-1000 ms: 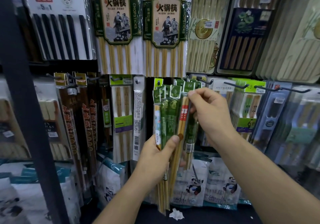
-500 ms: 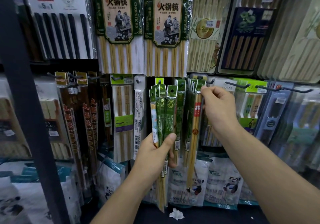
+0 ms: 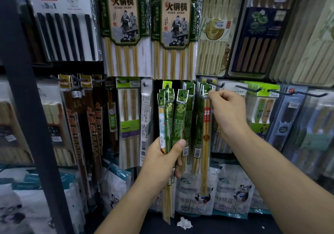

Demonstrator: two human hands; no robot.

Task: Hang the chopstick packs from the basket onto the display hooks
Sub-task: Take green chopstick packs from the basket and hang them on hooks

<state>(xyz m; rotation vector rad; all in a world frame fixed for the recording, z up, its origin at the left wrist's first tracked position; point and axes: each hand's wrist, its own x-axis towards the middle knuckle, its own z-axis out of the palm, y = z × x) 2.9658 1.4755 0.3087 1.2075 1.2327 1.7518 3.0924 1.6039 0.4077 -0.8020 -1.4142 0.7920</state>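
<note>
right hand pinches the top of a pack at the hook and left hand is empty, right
No: the head view shows the left hand gripping a bundle of green packs, not empty. The right hand does pinch the top of a pack at the hook.

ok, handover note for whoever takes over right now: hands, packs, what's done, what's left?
Left hand: grips a bundle of green chopstick packs upright, at least three headers showing.
Right hand: pinches the header of one pack at a display hook. Can't tell if the hole is over the hook.
Done: similar green packs hang on the hook just to the left.
Left: seat and release this pack, then hang the bundle one by one. Basket not in view.
</note>
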